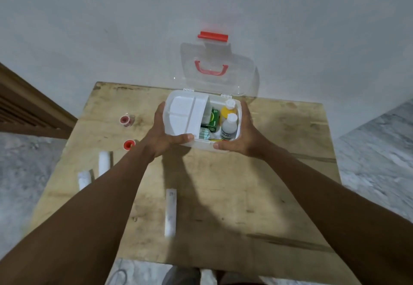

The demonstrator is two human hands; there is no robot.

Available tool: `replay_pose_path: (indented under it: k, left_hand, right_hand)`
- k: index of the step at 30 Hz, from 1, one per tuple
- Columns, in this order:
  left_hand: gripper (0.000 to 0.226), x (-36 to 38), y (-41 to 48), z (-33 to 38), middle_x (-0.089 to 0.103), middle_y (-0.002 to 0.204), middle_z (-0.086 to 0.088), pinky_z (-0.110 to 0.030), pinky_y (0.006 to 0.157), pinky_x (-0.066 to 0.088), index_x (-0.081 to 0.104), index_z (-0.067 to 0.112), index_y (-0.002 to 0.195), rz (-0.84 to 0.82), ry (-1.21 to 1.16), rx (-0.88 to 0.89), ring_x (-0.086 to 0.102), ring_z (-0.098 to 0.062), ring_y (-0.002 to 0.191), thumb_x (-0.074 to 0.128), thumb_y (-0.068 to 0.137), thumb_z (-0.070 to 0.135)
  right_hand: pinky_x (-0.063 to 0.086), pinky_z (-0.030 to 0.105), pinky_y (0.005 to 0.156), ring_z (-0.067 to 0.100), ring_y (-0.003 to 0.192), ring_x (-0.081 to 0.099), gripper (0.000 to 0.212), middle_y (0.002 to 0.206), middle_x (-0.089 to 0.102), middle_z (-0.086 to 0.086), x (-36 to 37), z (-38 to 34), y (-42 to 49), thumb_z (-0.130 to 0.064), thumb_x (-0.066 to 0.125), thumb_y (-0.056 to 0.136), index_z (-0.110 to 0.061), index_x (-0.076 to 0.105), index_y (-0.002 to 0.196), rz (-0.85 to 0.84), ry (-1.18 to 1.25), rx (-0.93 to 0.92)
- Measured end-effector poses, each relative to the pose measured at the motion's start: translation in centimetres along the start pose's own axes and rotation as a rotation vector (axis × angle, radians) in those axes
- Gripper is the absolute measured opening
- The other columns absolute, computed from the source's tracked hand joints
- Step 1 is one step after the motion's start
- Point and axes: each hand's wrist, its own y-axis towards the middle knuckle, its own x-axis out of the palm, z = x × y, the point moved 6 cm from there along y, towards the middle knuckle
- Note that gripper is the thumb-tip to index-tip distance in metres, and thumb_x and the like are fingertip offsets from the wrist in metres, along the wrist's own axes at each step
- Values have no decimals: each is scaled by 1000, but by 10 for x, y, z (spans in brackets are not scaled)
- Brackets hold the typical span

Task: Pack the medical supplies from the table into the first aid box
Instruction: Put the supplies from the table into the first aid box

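Scene: a person is looking down at a wooden table (268,195) pushed against a pale wall, with both bare forearms reaching forward
First aid box (238,108): a white box is sitting at the 12 o'clock end of the table, its clear lid (218,70) standing open against the wall, with a red handle (211,68) on the lid and a red latch (213,36) at the lid's top edge
Left hand (164,134): it is gripping the box's 9 o'clock side, fingers together and wrapped along the wall, thumb pressing on the near rim
Right hand (243,135): it is gripping the box's 3 o'clock side, fingers together against the wall, thumb lying along the near rim
Inner tray (185,115): a white divided tray is sitting over the left half of the box
Box contents: a yellow bottle (226,111) and a white bottle (229,128) are standing at the right; a green carton (212,119) is lying between them and the tray, with a striped packet (204,134) just nearer
Still on the table: 2 red tape rolls (129,145) are lying at 9 o'clock of the box, one beyond the other; 3 white wrapped rolls (171,212) are lying nearer, 2 toward 8 o'clock and 1 toward 6 o'clock, all well apart from the box
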Motion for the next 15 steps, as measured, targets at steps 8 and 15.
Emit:
replay_pose_path:
  k: [8,15]
  left_hand:
    - [102,0,3,-15,37,137,5,-32,94,50,19,23,143,3,4,-3,44,-7,120,88,67,20]
    - [107,-2,0,-18,38,140,3,-48,103,46,20,23,143,20,29,-1,42,-16,129,89,63,31]
  right_hand:
    - [38,47,112,15,140,37,147,148,36,-7,3,-9,0,-59,92,44,-21,-3,150,-1,-57,36]
    - [45,37,107,1,129,44,129,140,36,-14,0,-8,5,-36,97,49,-39,11,144,-17,-24,34]
